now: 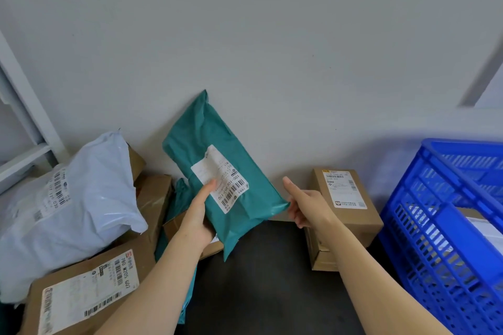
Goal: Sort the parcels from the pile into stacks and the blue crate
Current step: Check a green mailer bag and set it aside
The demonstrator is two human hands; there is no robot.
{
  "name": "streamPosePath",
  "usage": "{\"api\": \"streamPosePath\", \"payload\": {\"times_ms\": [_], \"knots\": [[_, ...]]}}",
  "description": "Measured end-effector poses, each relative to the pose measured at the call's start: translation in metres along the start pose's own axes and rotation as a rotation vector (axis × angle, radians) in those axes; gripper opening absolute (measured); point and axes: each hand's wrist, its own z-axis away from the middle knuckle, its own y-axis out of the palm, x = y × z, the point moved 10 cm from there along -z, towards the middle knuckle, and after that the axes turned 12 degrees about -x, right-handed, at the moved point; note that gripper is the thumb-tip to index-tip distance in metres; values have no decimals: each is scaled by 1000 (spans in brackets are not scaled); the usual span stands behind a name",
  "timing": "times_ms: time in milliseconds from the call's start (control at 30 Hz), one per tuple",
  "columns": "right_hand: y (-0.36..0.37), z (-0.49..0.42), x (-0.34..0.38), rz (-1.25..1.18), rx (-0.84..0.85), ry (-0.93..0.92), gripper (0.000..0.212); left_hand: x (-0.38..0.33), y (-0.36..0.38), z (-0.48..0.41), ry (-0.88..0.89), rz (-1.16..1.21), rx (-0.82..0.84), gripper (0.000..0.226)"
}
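Between both hands, teal parcel

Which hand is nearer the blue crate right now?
Right. The right hand is at the right corner of the green mailer, toward the blue crate; the left hand grips the mailer farther left.

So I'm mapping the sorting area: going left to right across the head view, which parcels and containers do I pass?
white poly mailer → teal mailer, held up in the middle → labelled cardboard box → blue crate
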Motion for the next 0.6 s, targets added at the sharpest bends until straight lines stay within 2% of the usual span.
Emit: {"api": "streamPosePath", "payload": {"times_ms": [133,233,300,467,600], "knots": [[9,7,19,-26,62,-32,52,1,6,2,-8,17,-22,22],[7,6,9,13,82,79,53,-8,5,2,49,17,-53,16],[5,5,4,-8,80,117,46,-10,4,1,52,-2,-72,16],[1,3,31,-349,74,-74,17,1,0,7,-113,-25,-115,24],[1,6,45,-351,26,-157,6,5,0,12,-190,-14,-112,26]]}}
